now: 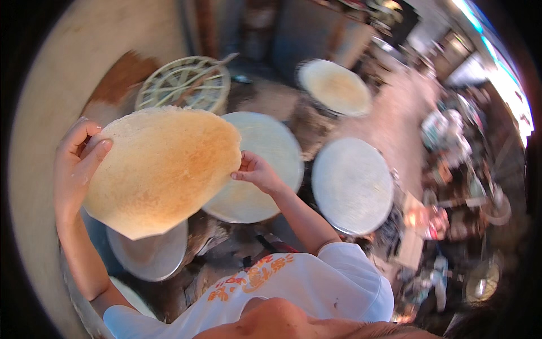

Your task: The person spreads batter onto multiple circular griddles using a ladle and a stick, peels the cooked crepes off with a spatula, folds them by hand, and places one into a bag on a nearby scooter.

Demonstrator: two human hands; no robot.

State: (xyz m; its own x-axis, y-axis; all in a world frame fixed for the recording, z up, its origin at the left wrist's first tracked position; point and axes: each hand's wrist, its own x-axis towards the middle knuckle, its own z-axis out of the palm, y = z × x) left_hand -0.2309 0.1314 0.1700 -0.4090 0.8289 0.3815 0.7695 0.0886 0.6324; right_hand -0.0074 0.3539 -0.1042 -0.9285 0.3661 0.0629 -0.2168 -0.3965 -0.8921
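A large, thin round flatbread (164, 169), browned in patches, is held up in front of me and tilted. My left hand (79, 147) grips its left edge, thumb on the browned face and fingers behind. At the opposite edge my right hand (255, 171) pinches the bread between thumb and fingers. Behind and below it lies a pale round griddle (271, 141), partly covered by the bread. To the right of that is a second round griddle (353, 186) with a pale, smooth top.
Farther back, a round griddle bears a browned flatbread (334, 87). A round slatted rack (148, 93) with a stick across it stands at the far left. Below the held bread is a grey round pan (149, 257). Blurred clutter and bags (446, 135) line the right side.
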